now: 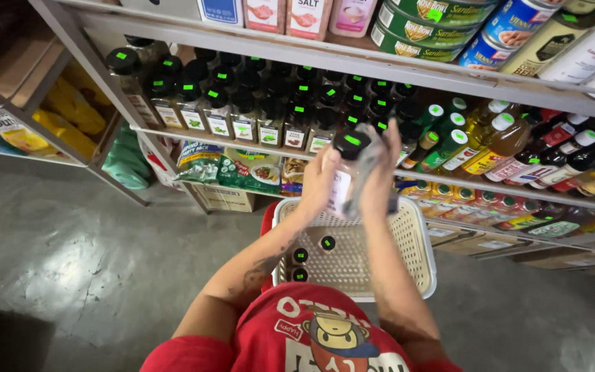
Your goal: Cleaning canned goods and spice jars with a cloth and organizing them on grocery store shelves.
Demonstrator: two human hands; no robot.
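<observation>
Both hands clasp 1 small black-capped bottle (348, 176) upright above the basket: the left hand (318, 182) is wrapped round its labelled side and the right hand (380, 169) presses a crumpled grey cloth (368, 155) against the other side. It looks rigid, light and probably smooth enough to slip, perhaps breakable, so the body below the cap seems the safest hold. Directly beneath the grip the cream perforated basket (418, 251) holds 3 like bottles (301, 256) standing near its left wall, and beyond the grip a shelf row of matching bottles (256, 110) stands packed.
</observation>
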